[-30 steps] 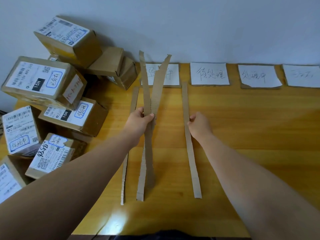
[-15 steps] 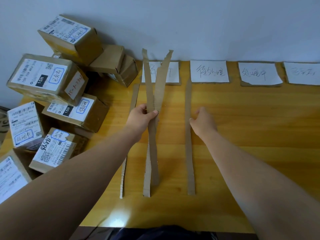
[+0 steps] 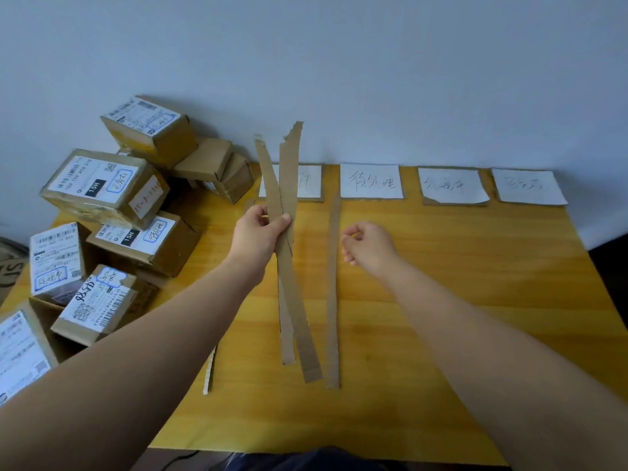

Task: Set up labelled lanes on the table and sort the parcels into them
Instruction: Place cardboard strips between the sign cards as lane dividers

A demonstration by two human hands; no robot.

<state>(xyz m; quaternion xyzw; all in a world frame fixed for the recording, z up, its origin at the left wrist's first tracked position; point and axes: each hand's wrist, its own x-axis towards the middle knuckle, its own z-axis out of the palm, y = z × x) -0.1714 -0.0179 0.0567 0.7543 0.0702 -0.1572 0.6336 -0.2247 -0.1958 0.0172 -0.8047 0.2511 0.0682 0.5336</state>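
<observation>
left hand (image 3: 261, 232) pinching two strips (image 3: 295, 300), ends pointing near-to-far | right hand (image 3: 368, 244) loosely curled, empty, just right of laid strip (image 3: 333, 283) | next lane's probably further right, right hand's closer | parcels (image 3: 102, 188) piled worktop (image 3: 475, 283) left

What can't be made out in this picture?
In the head view:
First label: writing mostly covered by the strips held in the left hand.
Far-left strip: mostly under the left arm.
Last label: writing too faint to read.
Nearest parcel: cut off by the left edge.
</observation>
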